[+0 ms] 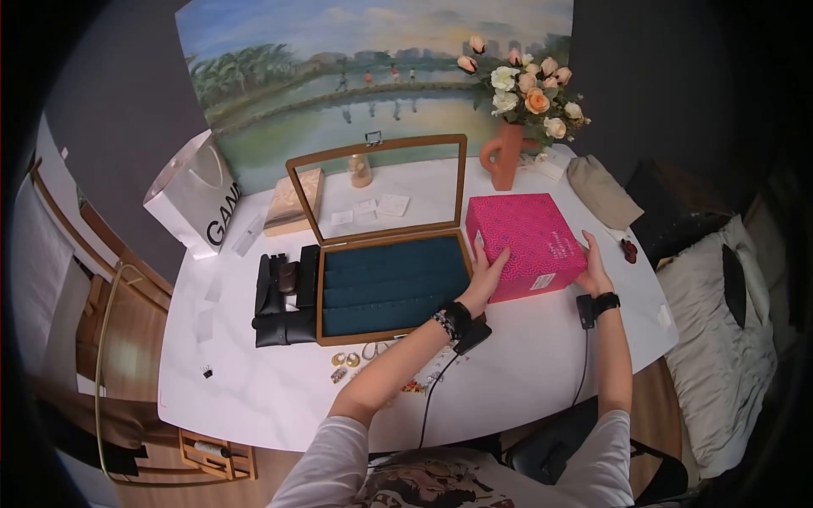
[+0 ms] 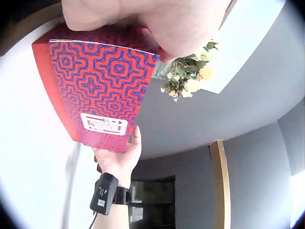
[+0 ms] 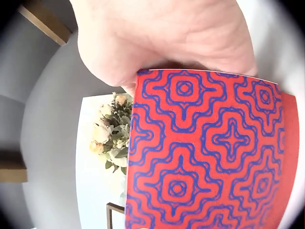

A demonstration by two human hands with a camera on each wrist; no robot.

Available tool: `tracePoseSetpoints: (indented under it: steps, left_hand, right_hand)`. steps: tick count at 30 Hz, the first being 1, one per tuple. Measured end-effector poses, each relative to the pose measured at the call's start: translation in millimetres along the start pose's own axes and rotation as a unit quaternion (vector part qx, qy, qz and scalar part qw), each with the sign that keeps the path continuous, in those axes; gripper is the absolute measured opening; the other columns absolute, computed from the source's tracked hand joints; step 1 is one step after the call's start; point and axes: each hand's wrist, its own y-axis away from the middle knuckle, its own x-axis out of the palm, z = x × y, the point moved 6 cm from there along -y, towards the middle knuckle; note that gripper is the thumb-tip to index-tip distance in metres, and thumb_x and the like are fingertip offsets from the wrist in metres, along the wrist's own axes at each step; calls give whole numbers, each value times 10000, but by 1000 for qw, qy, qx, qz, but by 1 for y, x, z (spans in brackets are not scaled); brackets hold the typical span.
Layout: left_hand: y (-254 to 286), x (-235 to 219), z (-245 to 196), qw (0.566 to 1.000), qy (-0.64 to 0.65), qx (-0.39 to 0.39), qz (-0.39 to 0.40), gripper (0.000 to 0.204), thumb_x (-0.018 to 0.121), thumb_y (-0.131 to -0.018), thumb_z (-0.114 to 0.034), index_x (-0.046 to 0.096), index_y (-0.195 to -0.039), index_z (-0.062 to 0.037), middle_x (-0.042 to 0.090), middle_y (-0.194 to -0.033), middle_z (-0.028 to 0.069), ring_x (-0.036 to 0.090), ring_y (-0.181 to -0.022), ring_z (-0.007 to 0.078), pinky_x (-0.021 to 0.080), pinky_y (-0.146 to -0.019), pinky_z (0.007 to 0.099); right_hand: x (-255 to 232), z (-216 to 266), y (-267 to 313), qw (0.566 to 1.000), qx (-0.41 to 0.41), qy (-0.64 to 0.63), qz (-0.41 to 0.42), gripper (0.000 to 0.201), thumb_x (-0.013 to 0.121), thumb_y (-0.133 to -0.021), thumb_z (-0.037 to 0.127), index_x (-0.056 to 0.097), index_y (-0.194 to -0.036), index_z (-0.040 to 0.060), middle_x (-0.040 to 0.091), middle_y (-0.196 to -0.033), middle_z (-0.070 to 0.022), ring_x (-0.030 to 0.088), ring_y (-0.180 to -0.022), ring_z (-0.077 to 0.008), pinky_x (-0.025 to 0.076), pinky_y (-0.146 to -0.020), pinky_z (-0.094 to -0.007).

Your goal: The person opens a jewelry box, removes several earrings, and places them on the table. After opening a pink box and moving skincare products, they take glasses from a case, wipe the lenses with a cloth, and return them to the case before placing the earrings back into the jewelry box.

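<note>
Both hands hold a bright pink patterned box (image 1: 521, 241) from opposite sides, at the right of the white table. My left hand (image 1: 485, 278) grips its near left corner, thumb on the top and fingers along the side. At the opposite end, my right hand (image 1: 595, 269) has its palm against the side and its thumb up by the top edge. A white label (image 2: 104, 124) shows on the box's front in the left wrist view. Just left of the box stands a wooden display case (image 1: 394, 288) with dark green lining, its glass lid (image 1: 381, 186) raised.
Black cases (image 1: 288, 330) lie left of the display case, and gold earrings (image 1: 345, 360) lie before it. A white paper bag (image 1: 190, 199) stands back left. Behind the pink box rises an orange vase (image 1: 506, 161) of flowers. A beige pouch (image 1: 603, 190) lies at the right.
</note>
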Motion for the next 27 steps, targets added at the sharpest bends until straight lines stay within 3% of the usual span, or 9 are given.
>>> tracePoseSetpoints:
  steps: [5,7,11,13,17,19,20,27]
  left_hand:
    - [16,5,-16,997,-61,52,-21,1232,732,-918,-560,-150,-1662,-129,87,-1678,270,148,-1560,375,217,-1265,439]
    - [28,11,-30,992,-105,58,-47,1066,707,-1000,-253,-112,-1668,-114,331,-1621,147,411,-1441,232,364,-1197,362]
    - [34,16,-33,995,-70,46,-49,1122,737,-976,-243,-140,-1666,-134,305,-1630,154,390,-1456,234,359,-1202,363]
    - [39,20,-40,991,-78,88,-55,1134,745,-967,-239,-141,-1669,-155,256,-1641,150,354,-1476,241,353,-1209,365]
    - [48,24,-48,985,-132,92,-70,1140,748,-959,-228,-140,-1672,-170,218,-1641,146,323,-1491,248,343,-1212,363]
    - [49,28,-56,973,-152,163,-55,1122,729,-964,-207,-140,-1672,-167,220,-1627,151,319,-1490,249,341,-1209,359]
    - [48,28,-56,974,-153,161,-54,1122,729,-964,-207,-140,-1672,-167,220,-1627,151,319,-1490,249,341,-1209,359]
    - [56,34,-57,986,-44,162,-23,1078,688,-977,-178,-138,-1666,-111,271,-1633,161,363,-1464,236,339,-1203,350]
  right_hand:
    - [11,6,14,999,-8,-28,15,772,485,-1010,665,578,-1446,35,683,-1351,-114,645,-1211,-245,468,-1085,-404]
    - [14,8,17,999,-7,-30,13,793,480,-1008,685,568,-1460,39,675,-1366,-116,641,-1222,-247,463,-1094,-404]
    - [22,16,30,1000,-22,-9,19,815,452,-1010,711,553,-1481,54,667,-1389,-104,623,-1253,-241,435,-1120,-415]
    - [23,17,33,999,-21,-11,23,819,443,-1011,717,549,-1487,58,663,-1398,-100,614,-1268,-238,423,-1130,-422]
    - [21,22,39,998,-37,-17,37,832,430,-1011,730,542,-1498,65,654,-1413,-92,600,-1289,-234,408,-1139,-436]
    - [24,24,45,998,-41,-18,40,834,427,-1012,732,537,-1504,67,650,-1420,-91,598,-1291,-234,409,-1138,-438]
    - [27,24,48,998,-45,-15,40,838,423,-1013,734,529,-1511,69,646,-1427,-89,595,-1296,-231,409,-1137,-435]
    - [26,20,53,998,-61,10,21,871,400,-1014,749,508,-1527,53,607,-1479,-93,558,-1350,-222,380,-1168,-428]
